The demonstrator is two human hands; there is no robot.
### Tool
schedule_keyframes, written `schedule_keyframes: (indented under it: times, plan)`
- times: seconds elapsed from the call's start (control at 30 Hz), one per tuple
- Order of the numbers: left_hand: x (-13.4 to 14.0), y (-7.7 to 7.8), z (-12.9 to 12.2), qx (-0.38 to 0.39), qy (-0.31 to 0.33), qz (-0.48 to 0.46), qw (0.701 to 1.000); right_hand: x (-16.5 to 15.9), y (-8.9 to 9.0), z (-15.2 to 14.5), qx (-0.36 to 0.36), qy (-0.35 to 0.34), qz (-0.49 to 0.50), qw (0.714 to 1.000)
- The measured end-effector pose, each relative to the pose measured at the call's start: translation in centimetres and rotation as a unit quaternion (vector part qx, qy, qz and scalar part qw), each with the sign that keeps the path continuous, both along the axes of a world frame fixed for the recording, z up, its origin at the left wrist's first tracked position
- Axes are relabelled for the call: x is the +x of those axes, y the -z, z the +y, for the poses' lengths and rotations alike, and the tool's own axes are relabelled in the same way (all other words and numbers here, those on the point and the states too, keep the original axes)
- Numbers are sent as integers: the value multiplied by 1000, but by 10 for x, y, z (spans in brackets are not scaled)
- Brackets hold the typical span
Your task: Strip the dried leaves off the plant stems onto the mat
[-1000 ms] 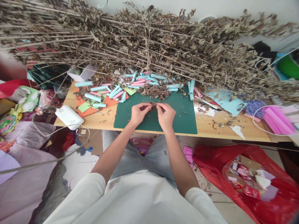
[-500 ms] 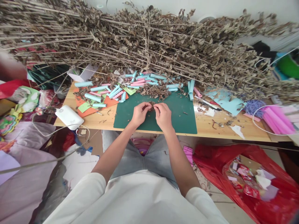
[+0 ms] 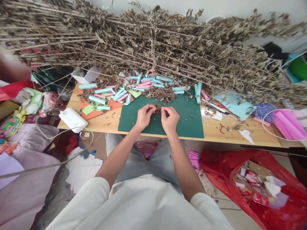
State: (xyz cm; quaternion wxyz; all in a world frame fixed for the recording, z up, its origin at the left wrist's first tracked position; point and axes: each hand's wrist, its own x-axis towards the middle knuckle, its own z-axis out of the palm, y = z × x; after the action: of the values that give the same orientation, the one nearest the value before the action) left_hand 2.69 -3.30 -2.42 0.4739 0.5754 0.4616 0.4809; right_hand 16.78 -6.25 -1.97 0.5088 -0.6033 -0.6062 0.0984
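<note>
Over a green cutting mat (image 3: 189, 126), my left hand (image 3: 145, 117) and my right hand (image 3: 169, 119) face each other with fingertips pinched. Between them is a small clump of dried leaves (image 3: 157, 109). The left fingers pinch its left side; the right thumb and forefinger are closed at its right edge, and any bit held there is tiny. Just beyond lies a loose pile of crumbled dried leaves (image 3: 161, 94). Rolled blue and pink paper tubes (image 3: 144, 85) are scattered behind and to the left of the mat.
A large bundle of dried stalks (image 3: 153, 41) spans the back of the wooden table (image 3: 112, 123). At left sits a white power bank (image 3: 73, 119) with a cable. A pen (image 3: 219, 108) and blue paper (image 3: 236, 103) lie right. A red rubbish bag (image 3: 216, 163) stands below the table.
My right hand has drawn slightly to the right, so more of the leaf clump shows between my fingertips. The whole view has shifted a little.
</note>
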Motion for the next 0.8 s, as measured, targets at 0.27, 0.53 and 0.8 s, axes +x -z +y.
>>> schedule_keyframes:
  times: [0.27, 0.53, 0.8]
  plan:
    - [2, 5, 2, -13, 11, -14, 1000, 2, 1, -2, 9, -34, -6, 999]
    - [1, 1, 0, -7, 18, -18, 1000, -1, -1, 1, 5, -24, -49, 998]
    - [2, 1, -1, -30, 4, -48, 998, 1, -4, -2, 7, -64, -33, 997]
